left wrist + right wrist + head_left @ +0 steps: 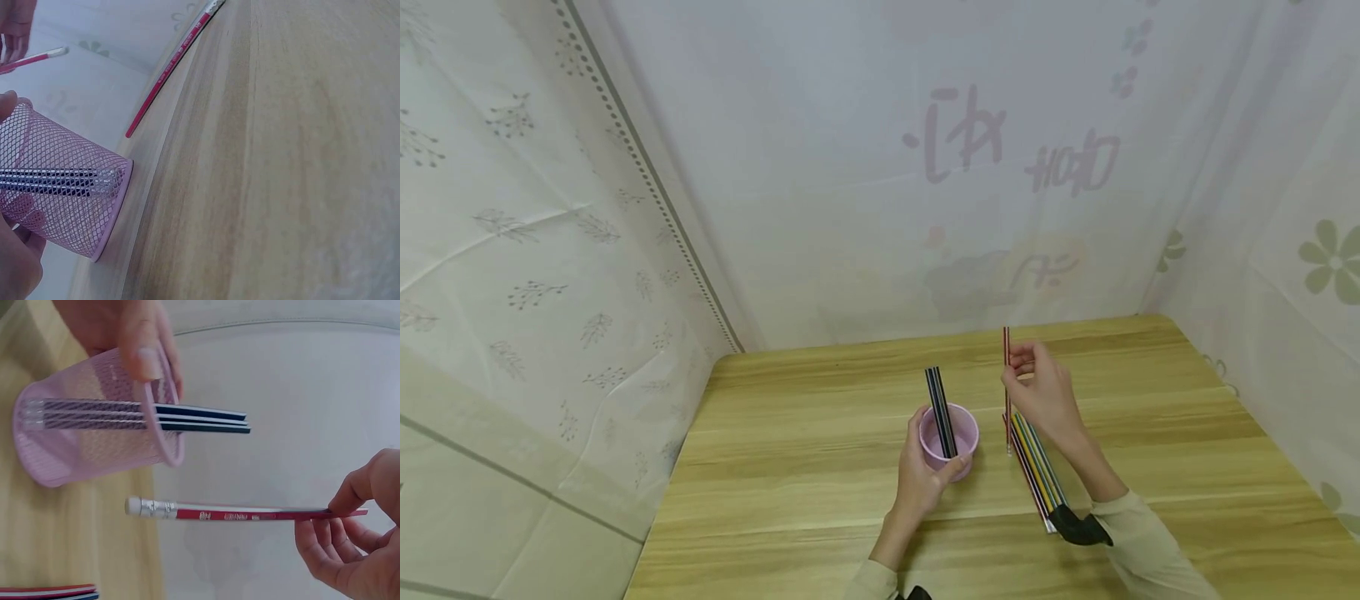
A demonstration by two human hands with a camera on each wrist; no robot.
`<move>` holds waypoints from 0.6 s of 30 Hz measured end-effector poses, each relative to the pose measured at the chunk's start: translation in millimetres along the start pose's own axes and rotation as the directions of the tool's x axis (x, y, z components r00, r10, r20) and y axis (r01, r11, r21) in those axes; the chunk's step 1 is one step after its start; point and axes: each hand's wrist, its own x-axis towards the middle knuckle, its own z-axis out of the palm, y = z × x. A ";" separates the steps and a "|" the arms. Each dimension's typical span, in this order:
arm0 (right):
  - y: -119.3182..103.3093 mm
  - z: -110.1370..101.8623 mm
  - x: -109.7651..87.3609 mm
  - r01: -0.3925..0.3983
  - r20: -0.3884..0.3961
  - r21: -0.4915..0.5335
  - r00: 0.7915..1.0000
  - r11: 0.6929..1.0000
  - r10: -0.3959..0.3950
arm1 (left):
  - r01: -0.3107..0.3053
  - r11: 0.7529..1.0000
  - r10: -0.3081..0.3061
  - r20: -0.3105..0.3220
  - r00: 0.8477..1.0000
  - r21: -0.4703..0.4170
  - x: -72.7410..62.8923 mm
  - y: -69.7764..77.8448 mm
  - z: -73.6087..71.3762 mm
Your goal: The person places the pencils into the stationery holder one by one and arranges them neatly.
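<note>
My left hand (917, 482) grips a pink mesh pencil cup (967, 427), thumb at the rim and fingers round the far side. Three dark striped pencils (203, 418) stand in the cup, their white eraser ends at the bottom, seen through the mesh. To the right of the cup, my right hand (1047, 393) pinches a red pencil (237, 515) near its plain end. The pencil's white eraser and silver band point down in the head view, beside the cup and outside it. Below the right hand lies a row of several pencils (1039, 468) in red, dark, yellow, green and blue.
The wood-grain table (775, 483) extends on both sides of the hands. A pale printed curtain (850, 208) hangs behind its back edge, with more cloth at left and right. A black wrist strap (1078, 527) on the right sleeve overlaps the row's near end.
</note>
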 end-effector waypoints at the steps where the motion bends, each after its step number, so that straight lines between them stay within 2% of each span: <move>1: -2.9 0.4 1.3 0.010 -0.002 0.010 1.000 1.000 -0.010 | 0.001 1.000 -0.001 -0.001 1.000 -0.003 -0.1 0.9 -0.4; 5: -12.4 0.2 8.2 0.054 -0.012 0.041 0.998 0.998 -0.054 | -0.001 1.000 0.001 -0.008 1.000 -0.004 -0.1 -0.2 -0.1; 12: -28.6 -2.3 22.6 0.103 -0.052 0.116 0.994 0.988 -0.098 | -0.003 1.000 0.003 -0.025 1.000 0.018 2.2 -36.4 8.9; 18: -41.0 6.7 29.1 0.130 -0.048 0.182 0.991 0.975 -0.124 | -0.016 1.000 0.016 -0.015 1.000 0.004 2.9 -45.0 7.8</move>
